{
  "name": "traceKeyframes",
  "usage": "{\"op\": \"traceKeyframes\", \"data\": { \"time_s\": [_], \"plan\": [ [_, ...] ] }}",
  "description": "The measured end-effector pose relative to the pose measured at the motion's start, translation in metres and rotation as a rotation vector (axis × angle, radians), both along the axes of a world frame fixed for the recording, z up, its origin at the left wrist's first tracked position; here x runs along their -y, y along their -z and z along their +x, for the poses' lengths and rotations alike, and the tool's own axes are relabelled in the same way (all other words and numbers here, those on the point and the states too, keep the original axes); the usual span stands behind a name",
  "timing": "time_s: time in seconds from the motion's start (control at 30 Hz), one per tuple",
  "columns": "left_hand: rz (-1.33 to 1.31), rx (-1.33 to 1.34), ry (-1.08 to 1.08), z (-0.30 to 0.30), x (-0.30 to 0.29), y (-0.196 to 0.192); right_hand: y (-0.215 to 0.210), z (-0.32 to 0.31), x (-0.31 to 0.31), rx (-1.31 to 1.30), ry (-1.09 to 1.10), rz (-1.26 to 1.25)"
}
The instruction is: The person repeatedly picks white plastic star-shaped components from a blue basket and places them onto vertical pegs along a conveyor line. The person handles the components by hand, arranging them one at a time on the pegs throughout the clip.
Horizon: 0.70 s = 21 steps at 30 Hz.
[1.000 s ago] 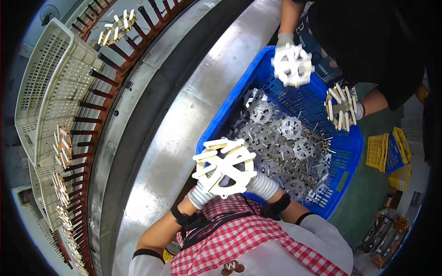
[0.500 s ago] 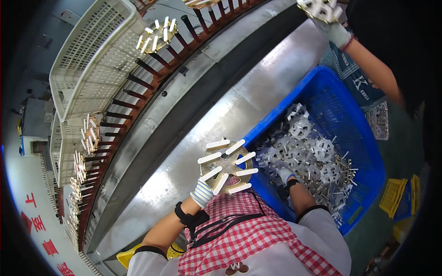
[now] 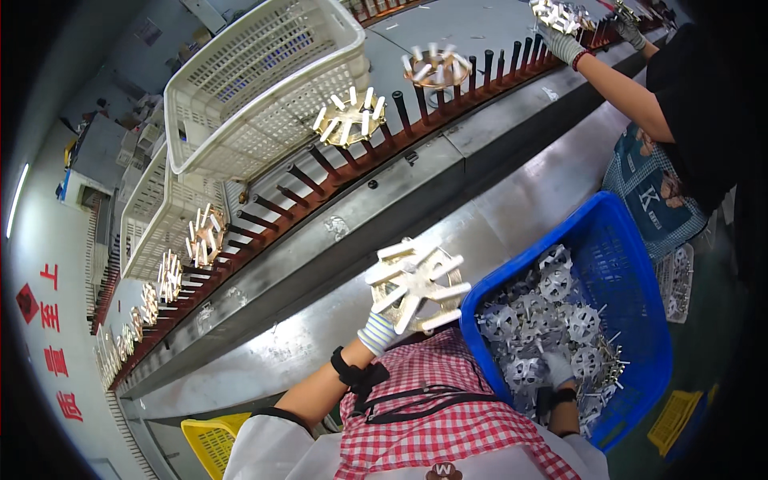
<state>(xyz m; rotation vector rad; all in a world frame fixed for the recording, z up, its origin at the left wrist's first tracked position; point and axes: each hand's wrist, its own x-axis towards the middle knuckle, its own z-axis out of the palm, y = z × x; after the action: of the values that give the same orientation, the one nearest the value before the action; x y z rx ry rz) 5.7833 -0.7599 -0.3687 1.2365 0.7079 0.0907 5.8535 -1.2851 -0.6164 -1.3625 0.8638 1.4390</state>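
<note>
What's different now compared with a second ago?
The pale-gloved right hand has left the round brassy metal part with white bars and gone rightward into the blue plastic basket; whether it grips anything there is unclear. The co-worker's gloved hands have moved from over the basket toward the row of dark pegs. Unchanged: the pale-gloved left hand holds the round part.

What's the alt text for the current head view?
A gloved left hand has a round white-barred metal part in its grip; the right hand is down among metal pieces in a blue basket. Beyond runs a row of dark pegs; at upper right a co-worker's hand holds a similar part.
</note>
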Motion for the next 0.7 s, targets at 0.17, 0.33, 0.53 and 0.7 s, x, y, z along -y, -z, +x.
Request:
{"op": "traceKeyframes", "data": {
  "time_s": [0.17, 0.33, 0.53, 0.7],
  "plan": [
    [-0.663, 0.197, -0.405, 0.006, -0.032, 0.037, -0.15, 0.092, -0.142, 0.243, 0.51, 0.259],
    [0.072, 0.157, -0.208, 0.081, -0.019, -0.006, -0.226, 0.121, -0.302, 0.872, 0.312, 0.587],
    [0.768, 0.004, -0.252, 0.129, -0.018, -0.028, -0.231, 0.105, -0.357, 2.782, -0.99, -0.525],
    [1.235, -0.113, -0.079, 0.161, -0.023, -0.031, -0.167, 0.12, -0.373, 2.522, -0.785, 0.07]
  ]
}}
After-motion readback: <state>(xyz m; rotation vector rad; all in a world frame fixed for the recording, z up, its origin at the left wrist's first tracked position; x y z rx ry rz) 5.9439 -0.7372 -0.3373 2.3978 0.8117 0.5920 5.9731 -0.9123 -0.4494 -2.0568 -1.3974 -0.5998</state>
